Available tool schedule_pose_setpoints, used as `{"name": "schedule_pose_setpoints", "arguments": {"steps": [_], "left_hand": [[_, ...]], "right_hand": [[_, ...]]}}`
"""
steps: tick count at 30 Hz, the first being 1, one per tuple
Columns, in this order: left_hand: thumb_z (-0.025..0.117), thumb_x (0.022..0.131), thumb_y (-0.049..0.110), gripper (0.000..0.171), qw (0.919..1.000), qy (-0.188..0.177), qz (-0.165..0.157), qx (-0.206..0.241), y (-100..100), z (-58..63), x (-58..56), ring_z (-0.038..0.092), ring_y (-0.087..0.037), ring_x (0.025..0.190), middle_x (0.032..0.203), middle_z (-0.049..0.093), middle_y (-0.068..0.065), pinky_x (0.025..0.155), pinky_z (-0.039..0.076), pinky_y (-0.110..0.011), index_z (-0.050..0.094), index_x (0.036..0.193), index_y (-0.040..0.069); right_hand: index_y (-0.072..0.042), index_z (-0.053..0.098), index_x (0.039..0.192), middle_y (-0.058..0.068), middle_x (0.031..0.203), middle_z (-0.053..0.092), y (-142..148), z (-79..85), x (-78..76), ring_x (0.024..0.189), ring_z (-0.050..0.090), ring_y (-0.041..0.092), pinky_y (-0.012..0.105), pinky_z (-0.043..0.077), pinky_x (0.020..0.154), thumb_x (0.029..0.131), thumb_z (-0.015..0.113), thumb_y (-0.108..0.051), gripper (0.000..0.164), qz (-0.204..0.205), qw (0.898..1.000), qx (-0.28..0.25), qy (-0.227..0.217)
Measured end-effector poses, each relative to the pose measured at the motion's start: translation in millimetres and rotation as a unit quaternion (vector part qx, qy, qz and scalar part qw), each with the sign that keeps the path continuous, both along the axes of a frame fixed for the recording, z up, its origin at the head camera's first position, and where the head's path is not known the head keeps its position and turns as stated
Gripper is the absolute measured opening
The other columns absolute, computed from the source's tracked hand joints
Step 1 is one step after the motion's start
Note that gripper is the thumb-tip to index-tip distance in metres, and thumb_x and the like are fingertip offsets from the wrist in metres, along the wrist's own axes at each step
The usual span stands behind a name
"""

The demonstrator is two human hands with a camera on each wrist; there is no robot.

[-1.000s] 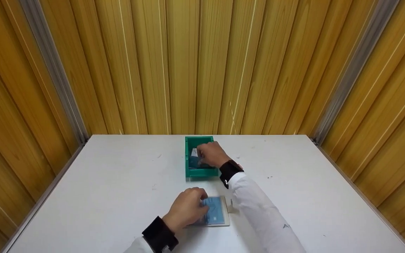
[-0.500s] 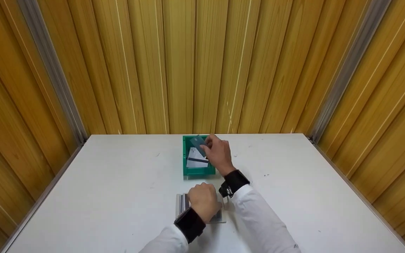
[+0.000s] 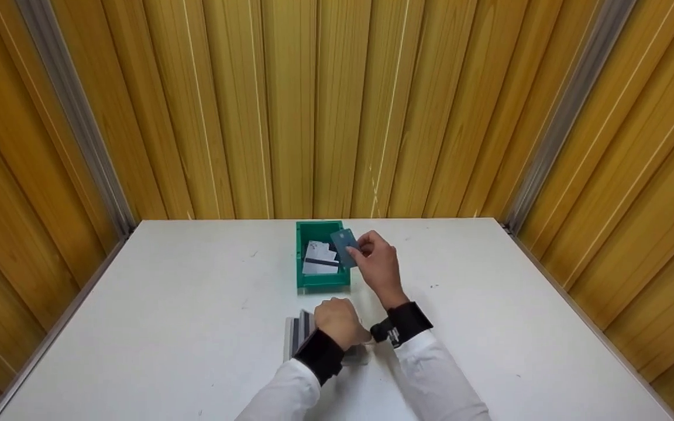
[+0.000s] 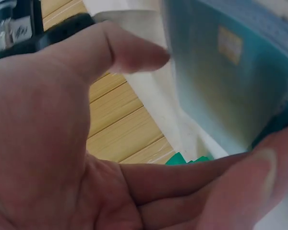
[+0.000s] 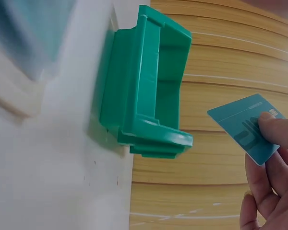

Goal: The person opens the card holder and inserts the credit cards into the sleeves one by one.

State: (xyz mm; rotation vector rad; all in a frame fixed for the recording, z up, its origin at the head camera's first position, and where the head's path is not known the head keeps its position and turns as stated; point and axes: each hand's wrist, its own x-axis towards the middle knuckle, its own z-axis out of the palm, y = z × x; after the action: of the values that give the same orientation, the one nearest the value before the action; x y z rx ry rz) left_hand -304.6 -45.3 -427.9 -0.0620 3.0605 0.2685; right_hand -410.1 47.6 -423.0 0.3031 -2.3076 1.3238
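Observation:
My right hand (image 3: 380,268) pinches a teal bank card (image 3: 343,242) between thumb and fingers, just above the right rim of a green bin (image 3: 324,282). In the right wrist view the card (image 5: 247,124) is tilted, with a chip near its corner. White cards (image 3: 319,263), one with a dark stripe, lie inside the bin. Nearer the front, my left hand (image 3: 339,323) grips a card holder booklet (image 3: 289,341) with clear sleeves, one leaf standing up. Close up, the left thumb and fingers are at the edges of its bluish sleeves (image 4: 211,67); the hand hides much of the booklet.
The bin stands toward the back of a white table (image 3: 196,327). Wood-patterned walls (image 3: 290,117) enclose the back and both sides. A black band with a camera (image 3: 410,321) is on each wrist, and the two wrists are close together.
My right hand has lifted the teal card out of the bin and moved it rightward. The left hand has moved right over the booklet, turning its leaves from the blue page.

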Motion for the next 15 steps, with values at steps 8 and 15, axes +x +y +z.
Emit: {"name": "schedule_pose_setpoints", "arguments": {"steps": [8, 15], "left_hand": [[0.077, 0.079, 0.019, 0.028, 0.9961, 0.001, -0.003, 0.088, -25.9, 7.6, -5.2, 0.069, -0.027, 0.084, 0.095, 0.075, -0.015, 0.077, 0.06, -0.043, 0.074, 0.098, -0.001], [0.066, 0.086, 0.017, 0.018, 0.9524, -0.07, 0.014, 0.296, -70.9, 6.6, -6.4, 0.066, -0.021, 0.062, 0.076, 0.064, -0.01, 0.056, 0.053, -0.031, 0.067, 0.087, -0.001]], "right_hand": [[-0.01, 0.063, 0.1, 0.012, 0.096, 0.079, 16.0, 7.0, 10.0, 0.085, 0.074, 0.02, 0.04, 0.063, 0.082, 0.09, 0.077, -0.021, 0.021, -0.002, 0.998, -0.028, -0.054], [-0.008, 0.066, 0.115, 0.013, 0.101, 0.079, 31.6, 13.0, 23.6, 0.092, 0.077, 0.021, 0.042, 0.061, 0.092, 0.095, 0.071, -0.02, 0.024, 0.027, 0.984, -0.08, -0.159]]}}
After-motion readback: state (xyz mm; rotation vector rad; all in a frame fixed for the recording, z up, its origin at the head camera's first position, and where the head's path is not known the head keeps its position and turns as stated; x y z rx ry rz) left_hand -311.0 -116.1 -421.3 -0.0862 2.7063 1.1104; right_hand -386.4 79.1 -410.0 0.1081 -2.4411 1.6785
